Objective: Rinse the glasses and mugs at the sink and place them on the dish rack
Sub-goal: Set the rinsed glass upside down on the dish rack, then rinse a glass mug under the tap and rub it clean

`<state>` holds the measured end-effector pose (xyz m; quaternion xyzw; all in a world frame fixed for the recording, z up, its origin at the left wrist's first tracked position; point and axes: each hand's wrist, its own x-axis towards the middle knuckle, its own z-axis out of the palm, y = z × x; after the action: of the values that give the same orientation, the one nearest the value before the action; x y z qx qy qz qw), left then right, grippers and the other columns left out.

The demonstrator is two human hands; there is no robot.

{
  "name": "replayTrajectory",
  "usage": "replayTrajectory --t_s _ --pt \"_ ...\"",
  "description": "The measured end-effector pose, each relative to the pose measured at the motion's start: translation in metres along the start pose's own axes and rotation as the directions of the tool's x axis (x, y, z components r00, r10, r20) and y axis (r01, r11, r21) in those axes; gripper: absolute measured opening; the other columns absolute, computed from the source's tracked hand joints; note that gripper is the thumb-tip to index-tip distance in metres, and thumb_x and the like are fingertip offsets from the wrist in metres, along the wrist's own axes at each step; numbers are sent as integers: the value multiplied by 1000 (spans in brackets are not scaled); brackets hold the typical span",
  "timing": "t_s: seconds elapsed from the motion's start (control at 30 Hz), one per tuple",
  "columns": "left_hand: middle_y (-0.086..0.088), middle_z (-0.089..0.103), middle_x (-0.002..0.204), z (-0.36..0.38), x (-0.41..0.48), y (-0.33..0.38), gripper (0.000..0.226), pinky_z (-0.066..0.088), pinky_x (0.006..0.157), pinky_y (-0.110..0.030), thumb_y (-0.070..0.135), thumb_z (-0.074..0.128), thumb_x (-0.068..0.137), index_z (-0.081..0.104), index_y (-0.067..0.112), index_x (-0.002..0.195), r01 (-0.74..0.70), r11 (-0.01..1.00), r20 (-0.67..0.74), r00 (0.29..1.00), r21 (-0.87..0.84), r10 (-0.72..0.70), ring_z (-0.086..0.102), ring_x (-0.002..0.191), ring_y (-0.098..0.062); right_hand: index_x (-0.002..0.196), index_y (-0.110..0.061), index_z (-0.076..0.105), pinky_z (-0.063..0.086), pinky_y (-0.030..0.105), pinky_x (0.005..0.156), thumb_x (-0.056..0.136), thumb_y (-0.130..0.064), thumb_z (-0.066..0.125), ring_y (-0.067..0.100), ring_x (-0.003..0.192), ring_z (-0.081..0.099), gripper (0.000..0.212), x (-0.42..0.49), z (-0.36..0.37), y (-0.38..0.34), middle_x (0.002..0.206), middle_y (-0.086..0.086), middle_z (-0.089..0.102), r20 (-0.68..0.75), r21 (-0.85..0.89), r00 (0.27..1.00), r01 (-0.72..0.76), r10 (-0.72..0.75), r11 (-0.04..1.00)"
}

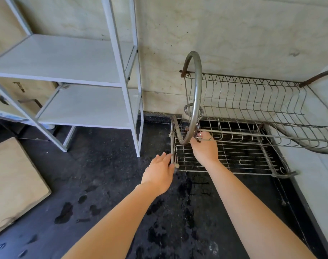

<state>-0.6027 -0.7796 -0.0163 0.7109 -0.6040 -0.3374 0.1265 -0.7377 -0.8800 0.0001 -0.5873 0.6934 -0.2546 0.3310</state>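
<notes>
1. Head view is showing both hands working at the two-tier rusty steel wire dish rack (234,146), which is sitting on the wet black speckled stone counter (103,174) against the pale marbled wall (234,34).
2. Left hand (160,171) is lying loosely spread, fingers touching the rack's left front corner rail, apparently bracing it rather than closing round it.
3. Right hand (206,148) is curling over the lower grid beside the curved steel end hoop (194,101). It seems to be pinching something small and thin at the fingertips; I cannot tell what.
4. Clear drinking glass (190,114) is standing at the lower tier's back-left corner, partly hidden behind the hoop. Whether it is upright or inverted is not readable.
5. My read: the glass is being settled or the rack adjusted. To do it well, keep the left hand bracing so the rack is not sliding on the wet stone, and seat the glass flat across the wires, clear of the hoop.
6. Contents: the upper slotted plate tier is holding nothing, and the lower grid is holding only that glass. No mugs are showing.
7. White metal-framed shelf unit (75,71) on the left is standing with both visible shelves bare.
8. No sink is showing in this view.
</notes>
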Motion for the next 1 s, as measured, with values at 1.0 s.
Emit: replayTrajectory --t_s 1.0 --pt "-5 50 140 -141 -560 -441 41 37 106 -35 19 37 97 47 16 137 637 652 -522 422 -411 -741 41 130 -23 105 -15 55 45 33 80 94 -28 52 21 95 55 17 -559 381 -225 105 1 54 806 109 277 798 -522 593"
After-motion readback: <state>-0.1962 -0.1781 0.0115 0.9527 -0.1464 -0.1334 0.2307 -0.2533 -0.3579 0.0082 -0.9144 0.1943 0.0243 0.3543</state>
